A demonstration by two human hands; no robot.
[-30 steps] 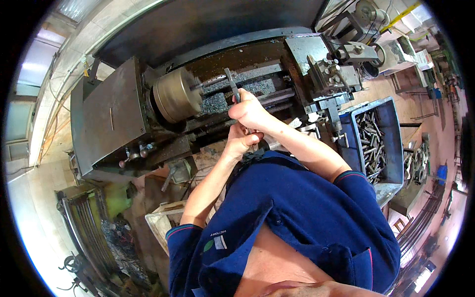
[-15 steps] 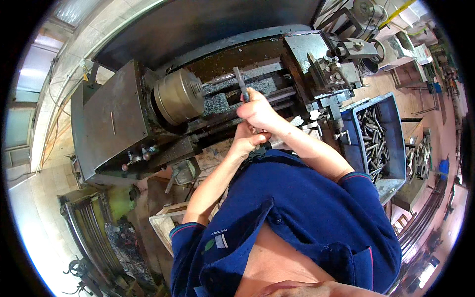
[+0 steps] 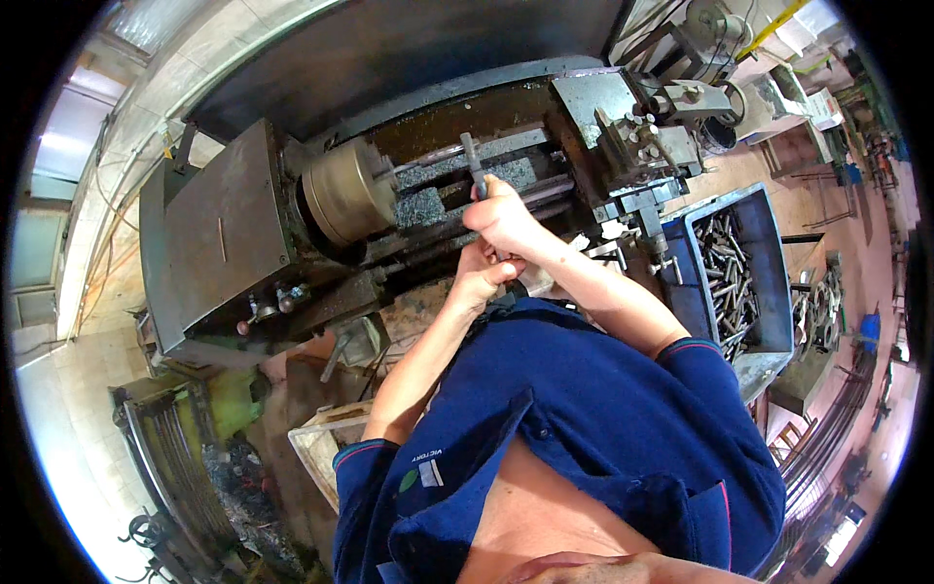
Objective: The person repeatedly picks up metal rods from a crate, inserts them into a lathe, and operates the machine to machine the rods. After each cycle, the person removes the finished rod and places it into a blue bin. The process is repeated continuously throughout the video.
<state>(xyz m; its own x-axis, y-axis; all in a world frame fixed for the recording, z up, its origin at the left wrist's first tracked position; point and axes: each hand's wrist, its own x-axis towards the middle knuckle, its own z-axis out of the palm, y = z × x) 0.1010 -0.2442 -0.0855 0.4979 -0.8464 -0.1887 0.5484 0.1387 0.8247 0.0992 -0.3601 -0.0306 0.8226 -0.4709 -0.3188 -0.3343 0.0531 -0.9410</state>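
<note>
In front of my torso, my right hand (image 3: pixel 506 219) is closed around a grey metal rod-like piece (image 3: pixel 474 164). Its wider, flat-looking end sticks out past the thumb, over the lathe bed; the lower part is hidden in the fist. Just below, my left hand (image 3: pixel 484 279) is closed, thumb and fingers pressed together, close against the right hand. What it pinches, if anything, is hidden. To the left of both hands is the lathe's round chuck (image 3: pixel 345 193). Metal chips (image 3: pixel 418 206) lie on the bed beneath the rod-like piece.
The lathe headstock (image 3: pixel 219 234) stands at left, with knobbed levers (image 3: pixel 268 311) on its front. At right are the carriage and tool post (image 3: pixel 642 136). A blue bin (image 3: pixel 772 263) of several metal pieces stands by my right elbow. A wooden crate (image 3: pixel 316 450) is low at left.
Both hands keep nearly the same pose and grip. The view has shifted slightly; nothing has been taken hold of or let go.
</note>
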